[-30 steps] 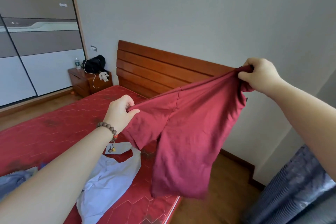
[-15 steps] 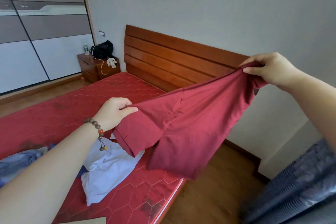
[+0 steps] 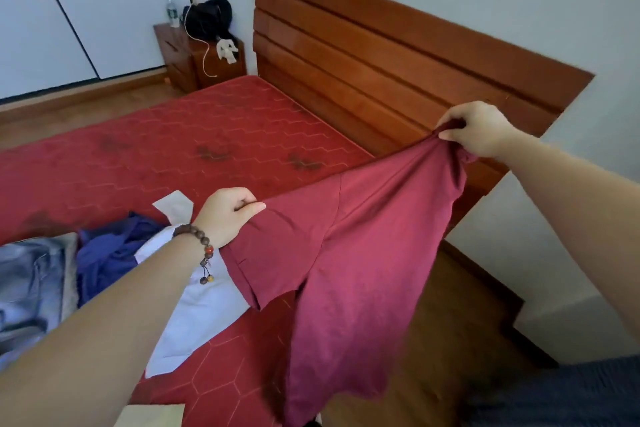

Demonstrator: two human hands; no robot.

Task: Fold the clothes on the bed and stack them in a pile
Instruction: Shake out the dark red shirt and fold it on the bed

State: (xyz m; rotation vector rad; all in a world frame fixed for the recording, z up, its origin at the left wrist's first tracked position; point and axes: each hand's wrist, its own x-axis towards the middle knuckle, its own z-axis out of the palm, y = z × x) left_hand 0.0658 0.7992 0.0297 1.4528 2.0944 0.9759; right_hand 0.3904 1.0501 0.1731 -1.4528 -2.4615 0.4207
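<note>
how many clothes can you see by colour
dark red: 1, the shirt held up by the left hand and right hand
white: 1, shirt on the bed
dark blue: 1
light blue denim: 1
total: 4

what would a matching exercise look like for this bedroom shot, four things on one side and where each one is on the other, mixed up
Things:
1. maroon shirt
2. light blue garment
3. black bag
4. bead bracelet

Places:
A. on the nightstand beside the headboard
B. on the left wrist
C. held up between the left hand and the right hand
D. lying on the red mattress

Pairs: 1-C, 2-D, 3-A, 4-B
</note>
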